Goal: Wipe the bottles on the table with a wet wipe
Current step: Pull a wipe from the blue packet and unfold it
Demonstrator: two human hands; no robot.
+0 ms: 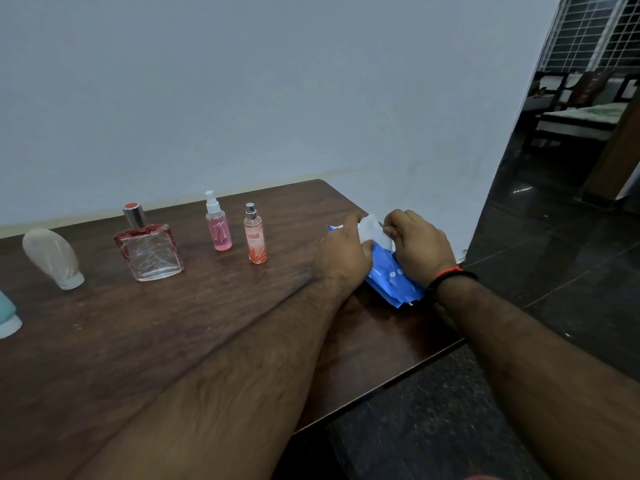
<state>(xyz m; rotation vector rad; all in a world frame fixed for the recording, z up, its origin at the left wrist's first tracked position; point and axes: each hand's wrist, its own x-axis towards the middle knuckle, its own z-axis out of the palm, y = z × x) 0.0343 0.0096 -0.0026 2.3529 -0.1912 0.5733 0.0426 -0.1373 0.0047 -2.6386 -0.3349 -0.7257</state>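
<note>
Both hands, left hand and right hand, pinch a white wipe above the blue pack, fingers clamped; the bottles stand well left on the tabletop.

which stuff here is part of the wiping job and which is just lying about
Part of the job:
wet wipe, pinched by left hand and right hand
blue wipe pack
square perfume bottle
pink spray bottle
orange spray bottle
frosted tube
teal tube

Just there:
wooden table
wrist bands
</note>
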